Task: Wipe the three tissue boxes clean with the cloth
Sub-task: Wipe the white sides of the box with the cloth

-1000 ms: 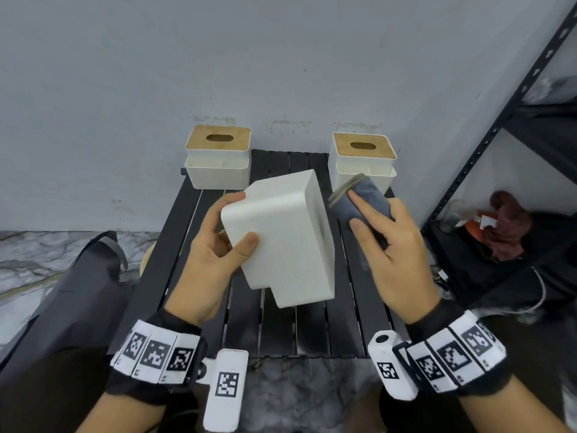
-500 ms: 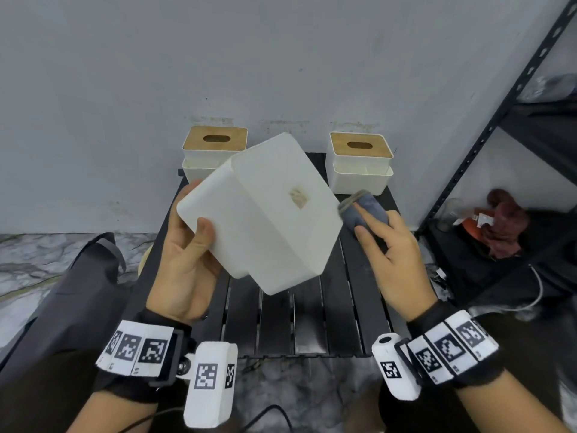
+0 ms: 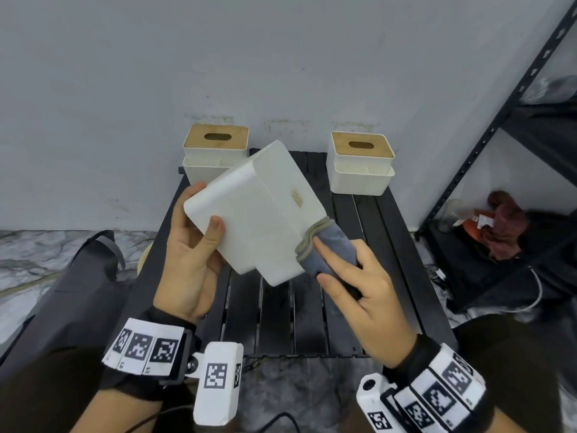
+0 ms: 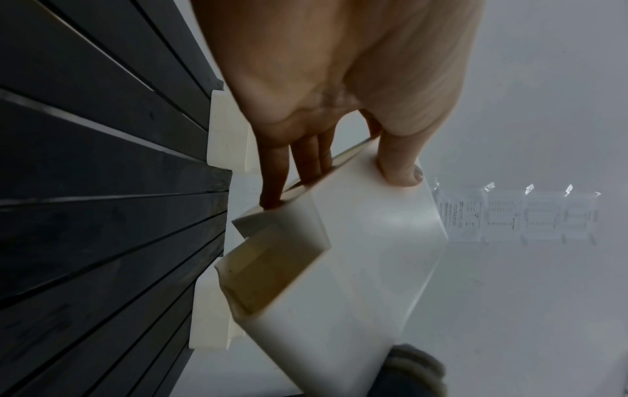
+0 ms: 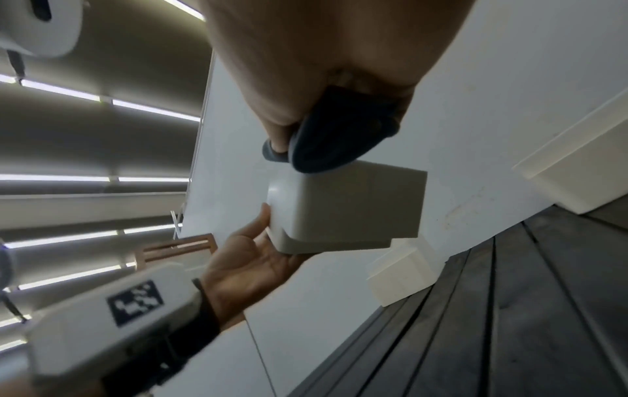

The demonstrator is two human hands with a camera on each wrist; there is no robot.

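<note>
White tissue box (image 3: 262, 210), grey cloth (image 3: 331, 248) (beige-edged), black table (image 3: 312, 317)

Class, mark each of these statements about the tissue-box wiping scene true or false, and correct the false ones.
1. The left hand holds a white tissue box up off the black slatted table. True.
2. The right hand holds a red cloth. False: the cloth it presses to the box is grey-blue; a reddish rag lies on the shelf at the right.
3. Two tissue boxes with wooden lids stand at the back of the table. True: the rear left box and the rear right box.
4. The held box has a spotless face. False: a small brownish mark shows on it.
5. The cloth lies flat on the table. False: it touches the held box's lower right corner.
</note>
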